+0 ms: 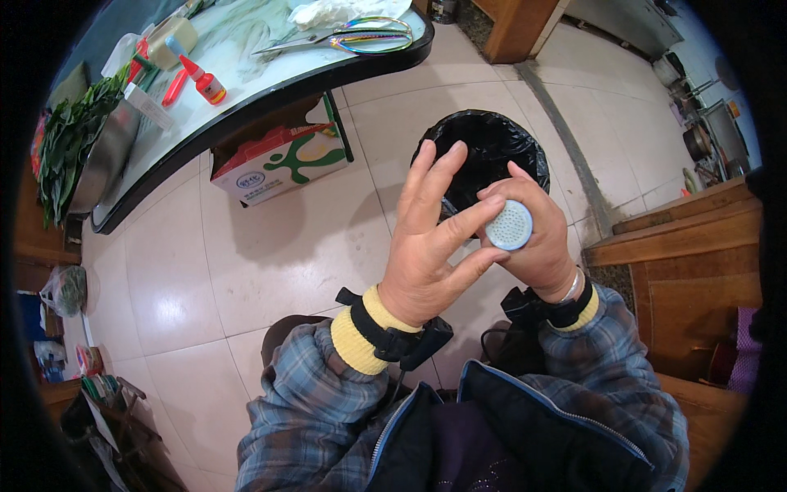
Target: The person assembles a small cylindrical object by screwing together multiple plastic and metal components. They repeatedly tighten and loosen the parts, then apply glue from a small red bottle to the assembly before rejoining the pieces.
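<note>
Over a black-lined bin, my two hands meet around a small round light-blue piece (509, 225) whose face is dotted with rows of small holes or nubs. My right hand (537, 234) is wrapped round it from behind and the right, so its back part is hidden. My left hand (430, 254) has index finger and thumb at the left rim of the disc, one above and one below. The other left fingers stretch away from it. Black straps circle both wrists.
The bin (537, 168) stands just beyond my hands. On the table (238, 49) at upper left lie scissors (361, 38), a red glue bottle (207, 82) and a metal bowl (102, 156) of green leaves. A carton (283, 161) sits below; a wooden cabinet (689, 303) is at right.
</note>
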Demonstrator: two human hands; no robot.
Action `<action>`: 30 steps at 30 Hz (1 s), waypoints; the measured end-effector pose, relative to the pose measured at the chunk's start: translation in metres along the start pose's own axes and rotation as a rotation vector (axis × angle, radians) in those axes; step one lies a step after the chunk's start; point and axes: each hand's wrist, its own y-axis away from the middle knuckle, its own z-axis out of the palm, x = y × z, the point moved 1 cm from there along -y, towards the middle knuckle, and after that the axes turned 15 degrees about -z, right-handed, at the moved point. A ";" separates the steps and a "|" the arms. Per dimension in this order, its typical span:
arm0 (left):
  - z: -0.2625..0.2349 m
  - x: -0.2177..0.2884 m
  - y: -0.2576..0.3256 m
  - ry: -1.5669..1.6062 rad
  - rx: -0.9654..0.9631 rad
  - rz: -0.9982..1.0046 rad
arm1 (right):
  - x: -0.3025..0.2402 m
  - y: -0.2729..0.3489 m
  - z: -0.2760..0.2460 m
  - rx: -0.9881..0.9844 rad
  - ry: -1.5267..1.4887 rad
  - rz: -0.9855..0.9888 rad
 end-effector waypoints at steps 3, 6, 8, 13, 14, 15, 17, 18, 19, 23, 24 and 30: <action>0.005 0.004 0.003 -0.007 0.007 -0.009 | 0.000 0.001 -0.004 -0.004 0.006 0.009; 0.010 0.008 0.003 0.057 -0.013 -0.051 | 0.000 0.001 -0.005 -0.007 0.017 0.010; 0.012 0.010 0.004 0.086 -0.022 -0.067 | 0.000 0.001 -0.005 -0.007 0.033 -0.002; 0.010 0.012 0.005 0.085 -0.045 -0.032 | -0.002 0.001 -0.008 -0.005 0.037 -0.017; 0.010 0.012 0.005 0.089 -0.046 -0.018 | -0.003 0.001 -0.009 -0.005 0.041 -0.022; 0.010 0.013 0.004 0.098 -0.044 -0.003 | -0.003 0.001 -0.009 -0.007 0.044 -0.023; 0.010 0.014 0.004 0.118 -0.035 -0.024 | -0.003 0.000 -0.009 -0.007 0.051 -0.031; 0.011 0.016 0.005 0.128 -0.026 -0.060 | -0.004 0.000 -0.009 -0.006 0.056 -0.038; 0.012 0.017 0.006 0.138 -0.018 -0.097 | -0.004 0.000 -0.008 -0.006 0.058 -0.041; 0.013 0.016 0.006 0.146 -0.045 -0.057 | -0.005 -0.001 -0.008 -0.019 0.058 -0.040; 0.012 0.014 0.005 0.130 -0.056 -0.024 | -0.005 0.000 -0.008 -0.019 0.059 -0.039; 0.013 0.014 0.008 0.164 -0.056 -0.023 | -0.007 -0.001 -0.009 -0.015 0.055 -0.038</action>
